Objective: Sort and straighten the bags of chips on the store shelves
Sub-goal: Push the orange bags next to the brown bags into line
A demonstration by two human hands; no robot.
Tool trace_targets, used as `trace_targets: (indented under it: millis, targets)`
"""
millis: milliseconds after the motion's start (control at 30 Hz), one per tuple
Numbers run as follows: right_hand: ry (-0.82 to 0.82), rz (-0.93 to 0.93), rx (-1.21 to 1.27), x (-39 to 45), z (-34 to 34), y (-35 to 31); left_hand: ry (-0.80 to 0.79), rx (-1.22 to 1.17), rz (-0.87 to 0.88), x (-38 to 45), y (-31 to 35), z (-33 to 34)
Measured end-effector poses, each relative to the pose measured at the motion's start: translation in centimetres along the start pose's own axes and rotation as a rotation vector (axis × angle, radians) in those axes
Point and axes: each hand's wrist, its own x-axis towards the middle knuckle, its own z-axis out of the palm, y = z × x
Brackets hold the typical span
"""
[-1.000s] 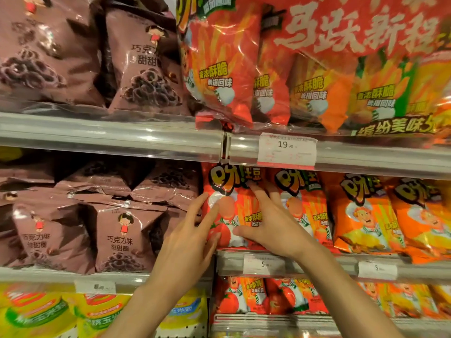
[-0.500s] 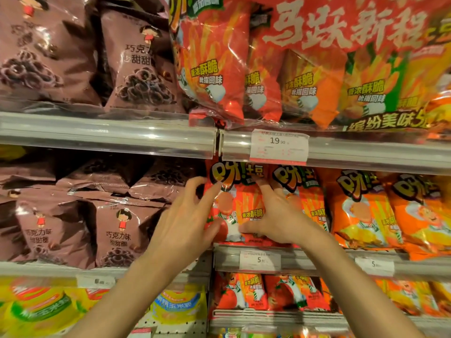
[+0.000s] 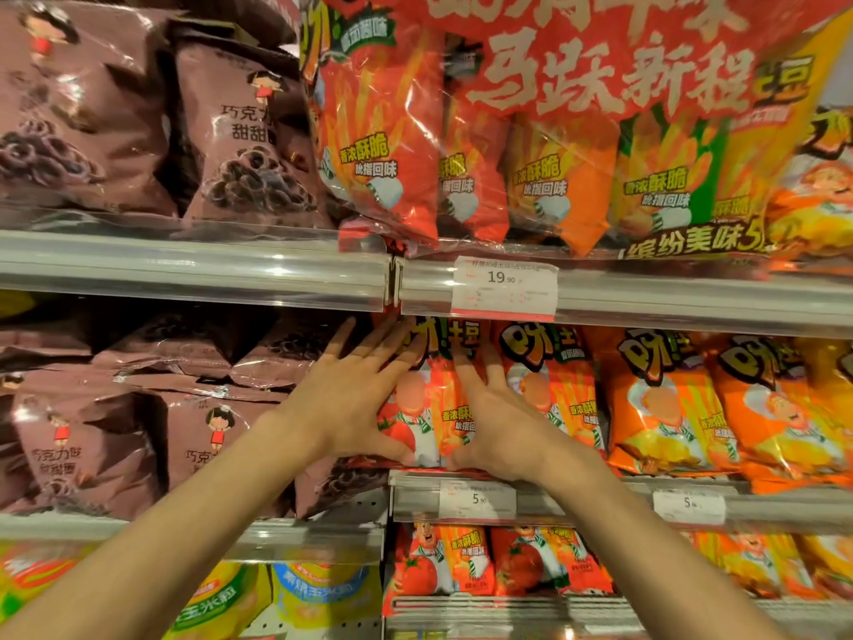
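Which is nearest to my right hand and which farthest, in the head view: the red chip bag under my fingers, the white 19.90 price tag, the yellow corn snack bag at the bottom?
1. Red chip bag: directly under the right hand, touching it, middle shelf.
2. White 19.90 price tag: above the hand, on the upper shelf rail.
3. Yellow corn snack bag: bottom shelf, far down to the left.

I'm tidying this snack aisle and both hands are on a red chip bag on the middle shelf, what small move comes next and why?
Probably press the red chip bag gently back and square it upright. The left hand and right hand lie flat with straight fingers on its two sides, its base sits at the shelf lip, and the neighbouring red bag stands upright facing front, so lining it up with that bag seems the aim.
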Motion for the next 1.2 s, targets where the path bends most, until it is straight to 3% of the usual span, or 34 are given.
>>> trace_targets:
  millis: [333, 467, 567, 700, 767, 1000, 1200]
  targets:
    - [0.106, -0.101, -0.011, -1.0, 0.8, 0.3, 0.055, -0.058, 0.002, -0.8, -0.2, 0.2]
    - [0.255, -0.165, -0.042, -3.2, 0.1, 2.8, 0.175, -0.157, -0.015, -1.2, 1.9, -0.7]
    - [0.356, -0.119, -0.039, -4.2, -0.4, 6.0, 0.233, -0.222, 0.022, -0.4, 5.4, -1.2]
    - [0.430, 0.036, 0.092, -4.7, -0.7, 9.4, 0.271, -0.540, -0.031, 1.7, 10.9, -0.8]
    - [0.419, 0.107, 0.197, -4.4, -1.0, 10.1, 0.263, -0.665, -0.086, 2.8, 13.2, -0.5]
    - [0.130, 0.237, 0.546, -1.8, -2.4, 12.2, 0.074, -0.893, -0.285, 6.5, 16.4, -0.8]
    - [0.139, 0.192, 0.705, -1.4, -2.6, 13.3, 0.137, -1.008, -0.457, 8.8, 17.6, 0.3]
